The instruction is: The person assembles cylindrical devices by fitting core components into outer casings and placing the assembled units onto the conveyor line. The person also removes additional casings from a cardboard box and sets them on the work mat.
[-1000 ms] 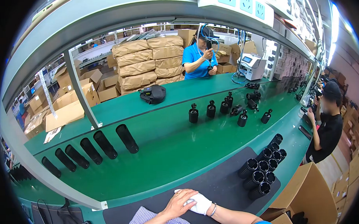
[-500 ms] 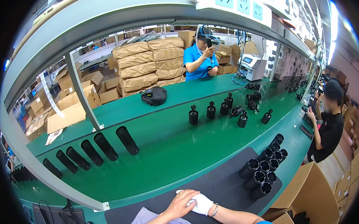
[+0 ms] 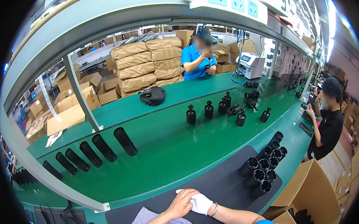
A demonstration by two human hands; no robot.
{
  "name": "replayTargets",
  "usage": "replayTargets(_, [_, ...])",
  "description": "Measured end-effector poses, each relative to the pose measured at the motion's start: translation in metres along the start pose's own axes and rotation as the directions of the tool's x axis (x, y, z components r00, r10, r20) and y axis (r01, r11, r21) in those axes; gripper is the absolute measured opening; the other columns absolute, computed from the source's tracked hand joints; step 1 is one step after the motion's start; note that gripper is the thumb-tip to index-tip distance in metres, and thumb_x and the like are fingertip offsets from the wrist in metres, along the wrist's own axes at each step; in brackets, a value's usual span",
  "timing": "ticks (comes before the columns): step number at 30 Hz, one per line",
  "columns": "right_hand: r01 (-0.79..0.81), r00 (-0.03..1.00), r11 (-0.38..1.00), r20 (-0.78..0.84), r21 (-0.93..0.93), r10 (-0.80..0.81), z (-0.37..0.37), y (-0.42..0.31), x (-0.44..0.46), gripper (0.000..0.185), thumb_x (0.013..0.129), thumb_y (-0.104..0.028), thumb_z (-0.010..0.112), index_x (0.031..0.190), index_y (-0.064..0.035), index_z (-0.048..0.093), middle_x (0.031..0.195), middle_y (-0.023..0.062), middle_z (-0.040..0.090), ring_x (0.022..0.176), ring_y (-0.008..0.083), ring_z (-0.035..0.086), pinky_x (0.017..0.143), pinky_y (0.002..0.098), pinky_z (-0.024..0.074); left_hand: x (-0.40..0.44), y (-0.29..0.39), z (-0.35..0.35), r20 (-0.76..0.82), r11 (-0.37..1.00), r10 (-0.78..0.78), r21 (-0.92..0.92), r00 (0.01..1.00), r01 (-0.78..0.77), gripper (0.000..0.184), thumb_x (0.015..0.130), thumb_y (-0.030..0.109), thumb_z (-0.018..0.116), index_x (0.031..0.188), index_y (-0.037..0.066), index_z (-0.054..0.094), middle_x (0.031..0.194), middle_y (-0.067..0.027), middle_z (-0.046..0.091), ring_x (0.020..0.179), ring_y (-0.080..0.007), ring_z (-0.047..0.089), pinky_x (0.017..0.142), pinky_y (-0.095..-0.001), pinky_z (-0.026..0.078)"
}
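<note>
My left hand (image 3: pixel 181 203), bare, lies across the fingers of my right hand (image 3: pixel 201 203), which wears a white glove. The two hands touch above the dark mat (image 3: pixel 155 199). The left fingers are stretched out over the glove; most of the right fingers are hidden beneath them, so their shape cannot be told. No object shows in either hand. A checkered cloth (image 3: pixel 145 216) lies under my left forearm. To the right of my hands, several black cylinders (image 3: pixel 259 175) stand grouped at the mat's right end.
Black tubes (image 3: pixel 125 141) and small black assemblies (image 3: pixel 241 118) stand on the green belt (image 3: pixel 161 152). A black pouch (image 3: pixel 153 96) lies beyond. One person (image 3: pixel 194 63) works across the table, another (image 3: pixel 328 126) at the right. An open carton (image 3: pixel 306 186) is at lower right; metal posts frame the bench.
The person across has lowered their head, and the black piece they held up near the face no longer shows clearly. My hands have stayed together in the same pose.
</note>
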State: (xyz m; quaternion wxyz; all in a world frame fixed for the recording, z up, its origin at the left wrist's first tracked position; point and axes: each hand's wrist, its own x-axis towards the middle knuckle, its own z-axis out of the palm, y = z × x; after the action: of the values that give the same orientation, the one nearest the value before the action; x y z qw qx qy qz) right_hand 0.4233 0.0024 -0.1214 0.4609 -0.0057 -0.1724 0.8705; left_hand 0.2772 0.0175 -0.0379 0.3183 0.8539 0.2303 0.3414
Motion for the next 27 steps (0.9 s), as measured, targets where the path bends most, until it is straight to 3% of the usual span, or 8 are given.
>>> replayTargets(12, [0.013, 1.0, 1.0, 0.026, 0.015, -0.014, 0.0013, 0.0002, 0.0021, 0.042, 0.094, -0.011, 0.044, 0.135, -0.0028, 0.039, 0.13, 0.0087, 0.05, 0.12, 0.0215, 0.05, 0.103, 0.0296, 0.0399, 0.0005, 0.0003, -0.0013, 0.021, 1.0, -0.002, -0.004, 1.0, 0.002, 0.058, 0.066, -0.004, 0.045, 0.123, 0.003, 0.051, 0.12, -0.0128, 0.054, 0.11, -0.0281, 0.052, 0.098, -0.0373, 0.037])
replayTargets(27, [-0.051, 0.996, 0.998, -0.075, 0.034, 0.053, -0.0049, -0.0024, -0.0012, 0.041, 0.096, -0.015, 0.045, 0.135, -0.0035, 0.04, 0.129, 0.0097, 0.051, 0.116, 0.0222, 0.054, 0.097, 0.0293, 0.0458, -0.0003, -0.0002, -0.0007, 0.021, 0.999, -0.026, -0.021, 0.999, 0.026, 0.054, 0.072, -0.003, 0.046, 0.125, 0.005, 0.051, 0.12, -0.0126, 0.053, 0.11, -0.0285, 0.051, 0.097, -0.0372, 0.038])
